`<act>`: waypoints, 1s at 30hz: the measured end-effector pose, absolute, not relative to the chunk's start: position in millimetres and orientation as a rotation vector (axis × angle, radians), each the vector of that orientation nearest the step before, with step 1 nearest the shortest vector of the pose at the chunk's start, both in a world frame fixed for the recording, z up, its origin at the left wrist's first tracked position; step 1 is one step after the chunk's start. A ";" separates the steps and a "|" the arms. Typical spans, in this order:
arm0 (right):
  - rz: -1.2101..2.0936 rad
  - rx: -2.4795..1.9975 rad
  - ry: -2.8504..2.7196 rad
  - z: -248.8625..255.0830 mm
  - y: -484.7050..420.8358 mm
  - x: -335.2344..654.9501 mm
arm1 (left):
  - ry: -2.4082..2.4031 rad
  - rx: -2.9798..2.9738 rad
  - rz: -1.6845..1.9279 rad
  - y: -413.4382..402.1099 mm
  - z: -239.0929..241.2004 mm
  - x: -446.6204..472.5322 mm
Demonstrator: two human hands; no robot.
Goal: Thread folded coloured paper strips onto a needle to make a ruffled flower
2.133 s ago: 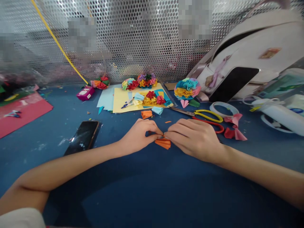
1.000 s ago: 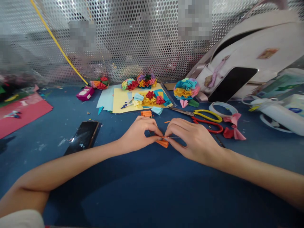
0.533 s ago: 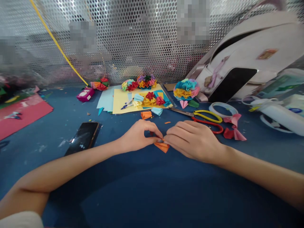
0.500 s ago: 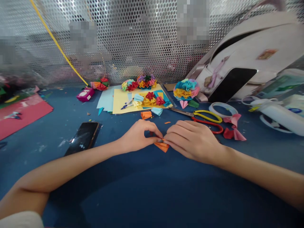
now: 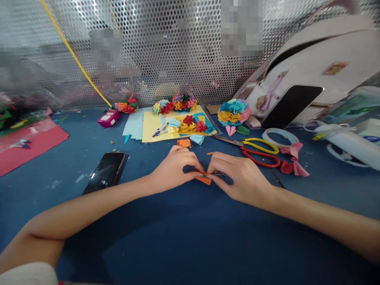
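My left hand (image 5: 175, 169) pinches a small folded piece of orange paper (image 5: 204, 180) between thumb and forefinger, just above the blue table. From the other side, the fingertips of my right hand (image 5: 247, 176) close on the same paper. A thin dark line like a needle or wire (image 5: 219, 174) runs from the paper under my right fingers; its kind is unclear. Behind my hands lie a pleated orange paper piece (image 5: 184, 143), a light blue one (image 5: 197, 139) and a thin orange scrap (image 5: 210, 153).
Scissors with yellow and red handles (image 5: 261, 146) and a tape roll (image 5: 280, 137) lie right, before a pale backpack (image 5: 314, 59). A phone (image 5: 105, 172) lies left. Paper flowers (image 5: 234, 111) and yellow sheets (image 5: 148, 124) stand near the perforated metal screen (image 5: 166, 51).
My right fingers have lifted and opened into a looser pinch, showing the thin dark line. The orange paper has turned slightly and shows less of itself.
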State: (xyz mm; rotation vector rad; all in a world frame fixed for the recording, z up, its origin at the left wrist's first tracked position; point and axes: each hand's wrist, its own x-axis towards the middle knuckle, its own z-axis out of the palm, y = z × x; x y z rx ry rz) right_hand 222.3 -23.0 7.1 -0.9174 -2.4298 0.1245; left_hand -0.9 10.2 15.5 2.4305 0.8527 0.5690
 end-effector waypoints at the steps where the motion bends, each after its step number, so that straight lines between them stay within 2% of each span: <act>1: 0.068 -0.890 -2.433 6.2 -22.4 223.0 | 0.850 2.397 0.568 10.9 15.9 -1.2; 7: -0.184 -0.779 -2.434 4.7 -18.6 226.3 | 0.831 2.371 0.598 12.3 14.0 -2.5; 13: -0.204 -0.722 -2.427 6.4 -17.7 226.8 | 0.791 2.397 0.596 11.7 15.1 -2.9; 16: -0.135 -0.706 -2.394 9.7 -18.5 227.8 | 0.786 2.398 0.615 11.2 15.0 -3.5; 23: 0.339 -0.805 -2.261 14.2 -10.5 236.6 | 0.700 2.267 0.649 10.5 5.3 -2.9; 30: 0.318 -0.888 -2.212 22.9 -4.3 247.2 | 0.745 2.237 0.714 13.1 2.5 -3.5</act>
